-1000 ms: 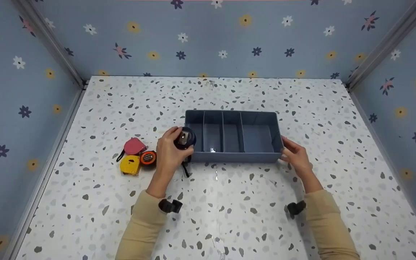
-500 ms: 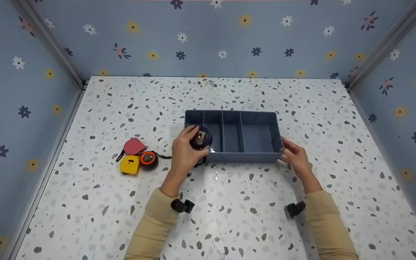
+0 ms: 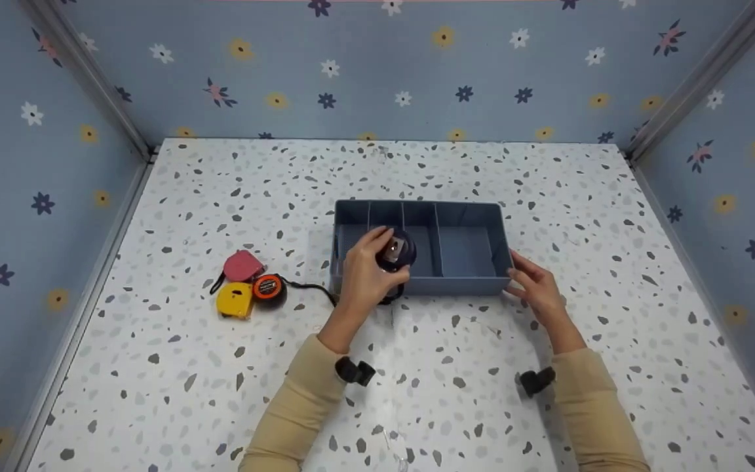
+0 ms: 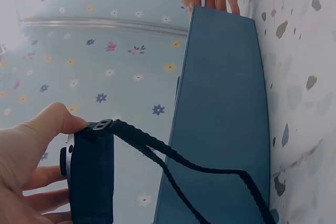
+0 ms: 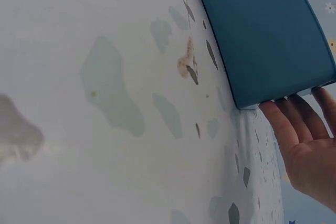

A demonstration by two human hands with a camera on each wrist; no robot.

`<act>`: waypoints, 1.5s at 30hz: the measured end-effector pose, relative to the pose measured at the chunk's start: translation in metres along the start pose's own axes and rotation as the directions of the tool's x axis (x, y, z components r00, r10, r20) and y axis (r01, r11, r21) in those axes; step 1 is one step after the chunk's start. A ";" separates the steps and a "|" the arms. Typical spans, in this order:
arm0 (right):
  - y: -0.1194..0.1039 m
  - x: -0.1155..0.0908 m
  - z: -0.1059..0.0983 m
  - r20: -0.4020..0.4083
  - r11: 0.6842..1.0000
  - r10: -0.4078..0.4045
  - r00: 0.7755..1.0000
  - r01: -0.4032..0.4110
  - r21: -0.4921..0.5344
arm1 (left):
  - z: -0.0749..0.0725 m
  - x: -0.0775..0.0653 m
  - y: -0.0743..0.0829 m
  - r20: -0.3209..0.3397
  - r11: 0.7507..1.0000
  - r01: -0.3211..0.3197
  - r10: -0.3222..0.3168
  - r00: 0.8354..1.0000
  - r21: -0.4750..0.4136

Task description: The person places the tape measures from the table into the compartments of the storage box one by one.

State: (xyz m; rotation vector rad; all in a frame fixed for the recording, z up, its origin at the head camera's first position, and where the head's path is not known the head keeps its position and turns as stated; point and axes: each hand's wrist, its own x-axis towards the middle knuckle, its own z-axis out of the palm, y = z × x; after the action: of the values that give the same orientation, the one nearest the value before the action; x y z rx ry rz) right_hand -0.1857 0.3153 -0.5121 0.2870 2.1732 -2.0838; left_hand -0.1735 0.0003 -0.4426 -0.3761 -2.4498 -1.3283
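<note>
My left hand (image 3: 366,274) grips a dark blue tape measure (image 3: 401,252) between thumb and fingers, over the narrow compartments of a blue-grey divided box (image 3: 449,286). A black braided strap (image 4: 189,165) hangs from the tape measure across the box's front wall in the left wrist view. My right hand (image 3: 537,288) rests its fingertips against the box's right end, fingers fairly straight in the right wrist view. Left of the box lie a pink tape measure (image 3: 242,265), a yellow tape measure (image 3: 234,299) and an orange and black tape measure (image 3: 269,289).
The box stands on a white speckled tabletop (image 3: 456,413), its dividers (image 3: 438,242) making narrow compartments and a wider one at the right. A black cord (image 3: 312,286) runs from the orange tape measure toward the box. Flowered wall panels (image 3: 377,72) enclose the table.
My left hand has carried the dark blue tape measure rightward, from the box's left edge to over its narrow compartments. The right hand stays at the box's right end.
</note>
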 end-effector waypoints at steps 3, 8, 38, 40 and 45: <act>0.000 0.000 0.000 0.005 1.000 0.009 1.000 -0.009 0.001 | 0.007 0.002 0.003 0.014 1.000 -0.007 0.007 1.000 -0.018; -0.003 -0.002 0.000 0.019 1.000 0.019 1.000 -0.019 0.024 | 0.018 0.005 0.008 0.029 1.000 -0.003 0.004 1.000 -0.031; -0.008 -0.007 0.000 0.064 0.982 0.099 0.993 -0.108 0.158 | 0.074 0.028 0.027 0.143 0.998 -0.055 0.049 0.989 0.040; -0.008 -0.008 0.001 0.066 0.981 0.102 0.993 -0.112 0.161 | 0.077 0.029 0.027 0.143 0.997 -0.060 0.053 0.988 0.049; -0.009 -0.008 0.001 0.068 0.975 0.103 0.992 -0.115 0.191 | 0.083 0.034 0.029 0.145 0.996 -0.058 0.047 0.988 0.074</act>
State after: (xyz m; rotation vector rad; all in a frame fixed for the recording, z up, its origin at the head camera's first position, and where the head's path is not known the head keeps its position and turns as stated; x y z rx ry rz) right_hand -0.1799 0.3135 -0.5022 0.3513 1.8792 -2.2160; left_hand -0.2069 0.0883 -0.4498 -0.5299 -2.5809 -1.2185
